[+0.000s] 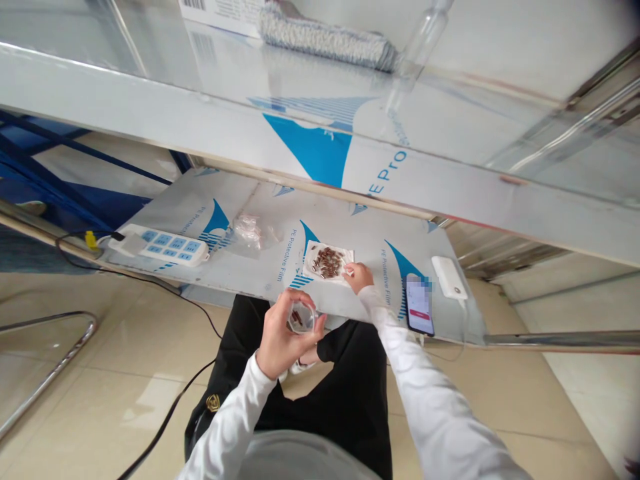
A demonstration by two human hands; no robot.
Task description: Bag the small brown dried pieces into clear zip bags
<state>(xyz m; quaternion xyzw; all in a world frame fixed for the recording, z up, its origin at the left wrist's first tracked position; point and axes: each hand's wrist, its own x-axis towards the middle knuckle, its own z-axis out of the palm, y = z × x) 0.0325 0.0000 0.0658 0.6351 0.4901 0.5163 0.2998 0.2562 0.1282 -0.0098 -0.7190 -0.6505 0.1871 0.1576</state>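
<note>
My left hand [283, 337] is wrapped round a small clear plastic cup [303, 317], held over my lap just off the table's front edge. A few brown pieces lie inside the cup. On the table, my right hand [359, 276] has its fingertips pinched at the right side of a white square tray [309, 270]. A heap of small brown, shiny capsule-like pieces [327, 261] lies in that tray. Whatever sits between my right fingertips is too small to make out.
A bag of clear pinkish pieces [249, 230] and a power strip [170, 247] lie to the left. A phone [419, 305] and a white power bank [449, 278] are at the right. A raised shelf [210, 127] crosses above, holding a grey cloth [325, 41] and a clear bottle [427, 33].
</note>
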